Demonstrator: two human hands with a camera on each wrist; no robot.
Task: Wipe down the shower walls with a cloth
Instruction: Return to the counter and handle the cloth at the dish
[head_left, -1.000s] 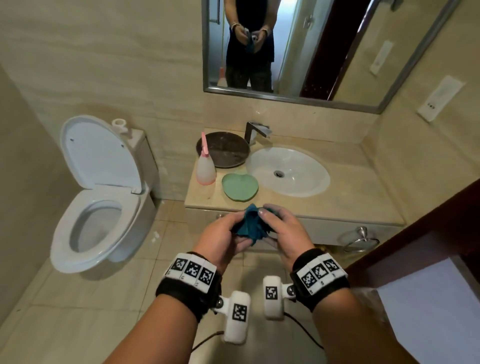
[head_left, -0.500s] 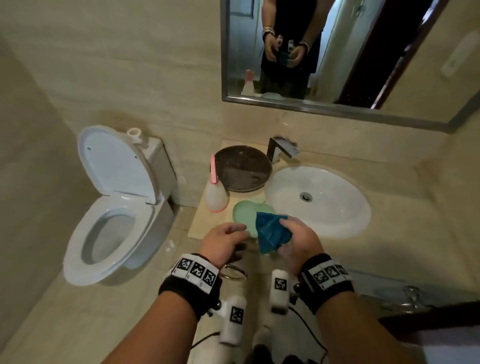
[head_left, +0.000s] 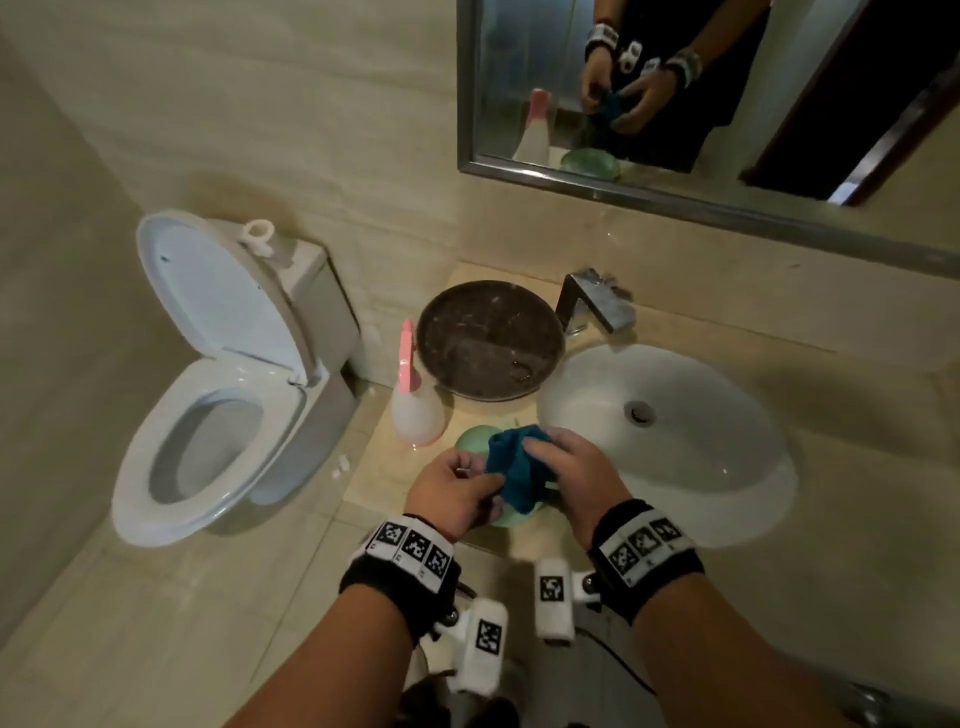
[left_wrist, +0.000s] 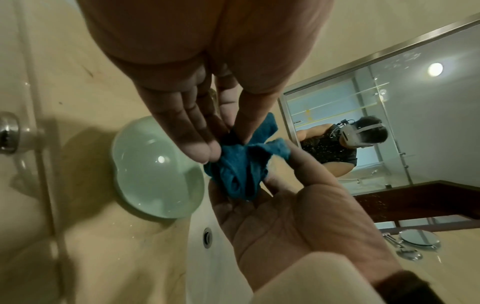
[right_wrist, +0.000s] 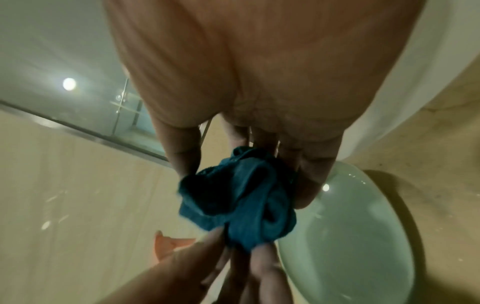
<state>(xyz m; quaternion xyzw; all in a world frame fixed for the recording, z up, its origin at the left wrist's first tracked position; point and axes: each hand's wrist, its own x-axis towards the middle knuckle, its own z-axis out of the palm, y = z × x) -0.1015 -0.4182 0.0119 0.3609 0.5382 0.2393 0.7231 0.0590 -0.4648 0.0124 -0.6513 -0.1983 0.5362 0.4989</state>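
Since the frame half a second ago the left hand (head_left: 451, 491) has closed back in on the blue cloth (head_left: 516, 470), which then hung from the right hand (head_left: 570, 475) alone. Both hands now pinch the bunched cloth between thumb and fingertips, just above the pale green dish (left_wrist: 153, 168) at the front edge of the tabletop (head_left: 857, 519). The white sink basin (head_left: 691, 441) lies at 2 o'clock from the cloth, the pink-capped bottle (head_left: 413, 402) at 10 o'clock, the dark round tray (head_left: 485, 338) at 12 o'clock. The toilet (head_left: 218, 389) stands well off at 9 o'clock.
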